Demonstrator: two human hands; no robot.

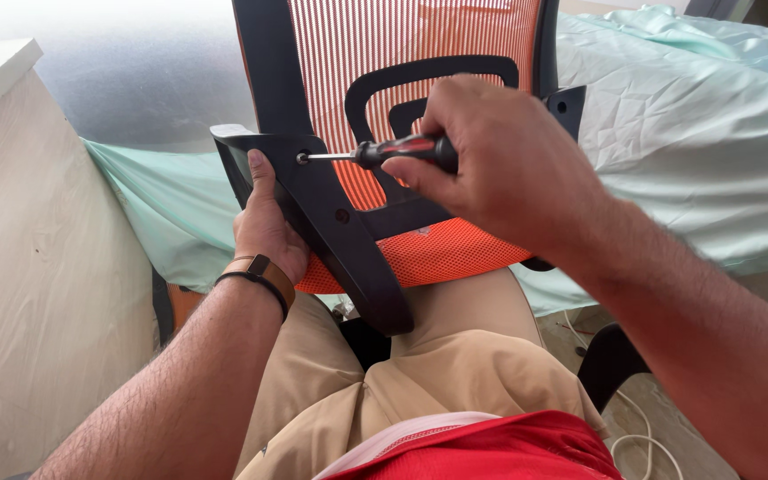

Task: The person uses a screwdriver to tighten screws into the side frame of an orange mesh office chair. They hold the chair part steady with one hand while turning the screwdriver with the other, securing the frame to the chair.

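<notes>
An orange mesh chair back [420, 40] with a black frame rests on my lap, leaning away from me. My left hand [264, 222] grips the black armrest bracket [331, 222] on the chair's left side, thumb pressed on its face. My right hand [500, 164] holds a screwdriver [406, 151] with a black and red handle. Its metal tip sits in a screw [301, 158] at the top of the bracket. A second screw hole [342, 215] lies lower on the bracket.
A bed with a pale green crumpled sheet [686, 124] lies behind and to the right. A light wooden cabinet side [37, 267] stands at left. A black chair part [611, 360] and white cable [642, 427] lie on the floor at right.
</notes>
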